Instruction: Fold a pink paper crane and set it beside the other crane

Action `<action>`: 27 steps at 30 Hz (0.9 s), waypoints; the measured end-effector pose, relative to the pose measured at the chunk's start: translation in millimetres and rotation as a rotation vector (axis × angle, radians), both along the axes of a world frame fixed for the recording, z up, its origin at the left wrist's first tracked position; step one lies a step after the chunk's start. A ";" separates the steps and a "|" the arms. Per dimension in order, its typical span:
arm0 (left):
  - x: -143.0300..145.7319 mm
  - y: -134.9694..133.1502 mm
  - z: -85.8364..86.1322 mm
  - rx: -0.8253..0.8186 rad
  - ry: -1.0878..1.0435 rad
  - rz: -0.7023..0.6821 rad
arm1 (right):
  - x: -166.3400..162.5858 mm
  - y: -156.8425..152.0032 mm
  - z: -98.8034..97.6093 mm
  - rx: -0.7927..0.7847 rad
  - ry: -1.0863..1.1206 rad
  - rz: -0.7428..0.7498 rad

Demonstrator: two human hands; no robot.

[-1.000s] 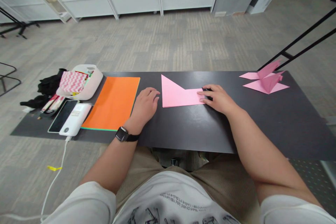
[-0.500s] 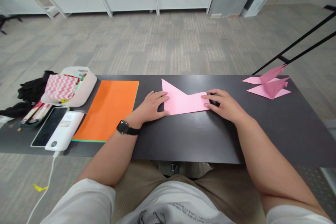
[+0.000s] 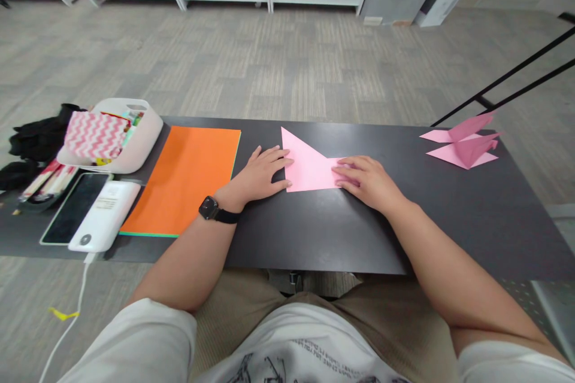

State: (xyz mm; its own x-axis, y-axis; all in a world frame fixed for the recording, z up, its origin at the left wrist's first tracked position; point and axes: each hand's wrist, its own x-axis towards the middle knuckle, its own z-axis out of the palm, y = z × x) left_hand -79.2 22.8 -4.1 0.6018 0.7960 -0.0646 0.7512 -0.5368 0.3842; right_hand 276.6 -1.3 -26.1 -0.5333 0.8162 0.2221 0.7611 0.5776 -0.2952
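A folded pink paper (image 3: 308, 166) with a pointed upper left corner lies flat on the black table (image 3: 341, 227). My left hand (image 3: 259, 175), a dark watch on its wrist, rests open on the table with its fingertips on the paper's left edge. My right hand (image 3: 366, 181) lies flat on the paper's right part, fingers stretched out and pressing it down.
An orange sheet (image 3: 188, 179) lies left of my hands. Further left are a white power bank (image 3: 104, 215), a phone (image 3: 74, 208), pens (image 3: 42, 181) and a white tray (image 3: 144, 143) with a zigzag-patterned pouch. Folded pink paper shapes (image 3: 465, 142) sit at the table's far right.
My left hand has moved right onto the pink paper's left edge. My right hand has slid left across the paper, covering more of its right part.
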 end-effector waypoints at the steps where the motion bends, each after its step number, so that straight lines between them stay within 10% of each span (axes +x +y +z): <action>1: -1.9 1.4 0.1 -0.010 0.006 -0.007 | 0.7 0.2 -1.0 -0.002 0.000 -0.003; 27: -5.7 5.7 1.8 -0.058 -0.009 -0.016 | 4.5 2.8 -3.5 -0.025 0.015 -0.012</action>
